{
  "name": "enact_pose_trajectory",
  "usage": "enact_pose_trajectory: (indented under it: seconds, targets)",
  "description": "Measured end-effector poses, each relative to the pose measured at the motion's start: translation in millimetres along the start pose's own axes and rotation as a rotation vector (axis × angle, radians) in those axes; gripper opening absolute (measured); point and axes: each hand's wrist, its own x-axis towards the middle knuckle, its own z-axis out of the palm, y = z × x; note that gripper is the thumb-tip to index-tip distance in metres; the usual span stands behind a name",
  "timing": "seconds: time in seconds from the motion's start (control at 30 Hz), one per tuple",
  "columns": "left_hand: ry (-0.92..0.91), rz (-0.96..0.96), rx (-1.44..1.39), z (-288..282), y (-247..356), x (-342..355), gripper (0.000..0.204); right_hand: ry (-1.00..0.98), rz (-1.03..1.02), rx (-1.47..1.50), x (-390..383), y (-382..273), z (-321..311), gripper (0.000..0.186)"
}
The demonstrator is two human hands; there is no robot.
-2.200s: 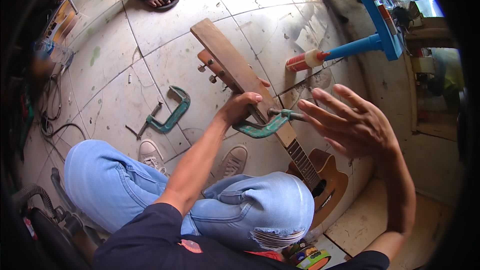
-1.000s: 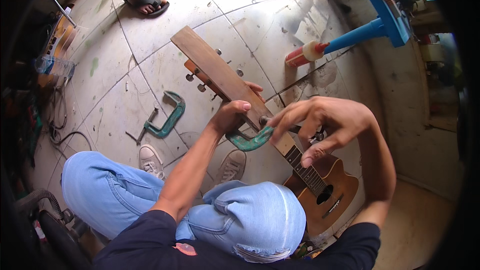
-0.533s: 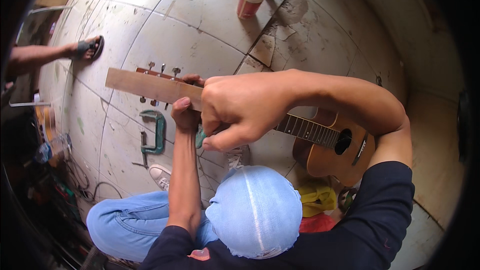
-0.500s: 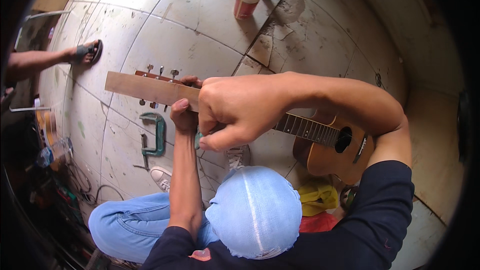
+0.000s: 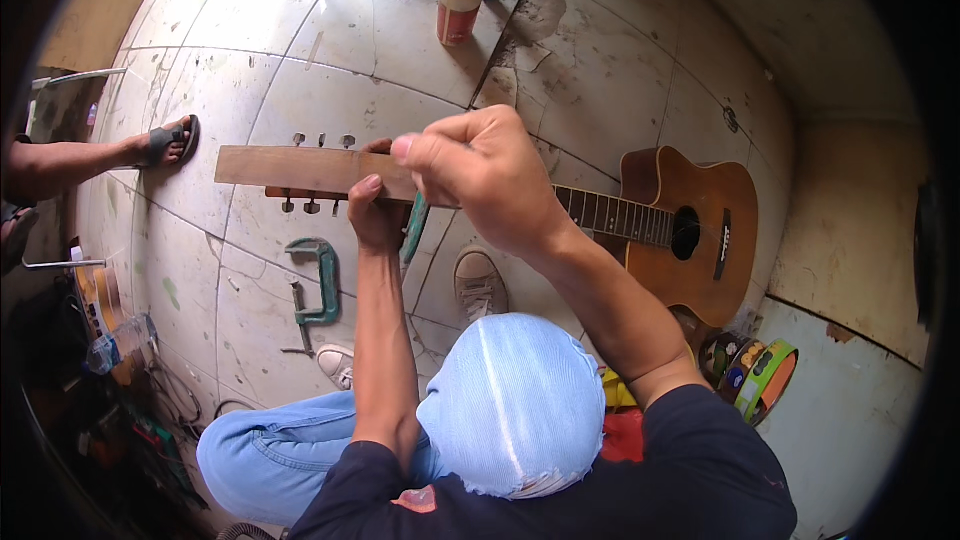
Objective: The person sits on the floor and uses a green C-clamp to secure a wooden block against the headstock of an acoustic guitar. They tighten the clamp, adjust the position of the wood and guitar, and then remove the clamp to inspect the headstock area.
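Note:
A brown acoustic guitar point(image 5: 660, 285) lies across the floor, its neck pointing left. A flat wooden board point(image 5: 290, 168) rests over the headstock, whose tuning pegs show on both sides. My left hand point(image 5: 378, 210) is wrapped around the neck end, thumb pressed on the board's edge. Beside it a green clamp point(image 5: 414, 225) partly shows below the neck; the rest is hidden. My right hand point(image 5: 480, 175) is curled just over the neck, thumb pointing left and slightly blurred. Whatever its fingers hold is hidden.
Another green C-clamp point(image 5: 325, 285) lies on the tiled floor. A glue bottle point(image 5: 458, 5) with a red nozzle stands at the back. A person's sandalled foot point(image 5: 172, 143) is at left. A light-blue denim dome point(image 5: 515, 400) blocks the lower middle. A colourful round container point(image 5: 770, 380) sits right.
My right forearm has swung from lying across the guitar to reaching up from below, and the hand has turned, thumb now upward and left. The guitar body is more exposed. My left hand keeps its hold.

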Motion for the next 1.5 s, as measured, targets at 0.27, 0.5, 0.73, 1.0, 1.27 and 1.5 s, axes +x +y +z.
enact_pose_trajectory:
  seconds: [0.27,0.5,0.73,1.0,1.27,1.5]
  targets:
    - [0.019,-0.018,-0.011,20,-2,12,0.068,0.012,-0.132,-0.036,30,-11,-16,0.036]
    - [-0.021,0.028,0.03,47,8,10,0.069,-0.425,-1.202,-1.325,22,-61,-87,0.053]
    - [0.013,-0.018,-0.005,54,16,2,0.069,-0.664,-1.201,-1.6,14,-83,-96,0.082]
    - [-0.034,-0.057,0.022,54,16,1,0.07,-0.967,-1.37,-1.524,52,-92,-84,0.089]
    - [0.002,-0.017,0.046,62,18,3,0.069,-0.831,-1.437,-1.382,55,-102,-75,0.036]
    - [0.181,-0.076,-0.046,67,9,3,0.046,-0.383,-1.117,-1.353,59,-75,-69,0.041]
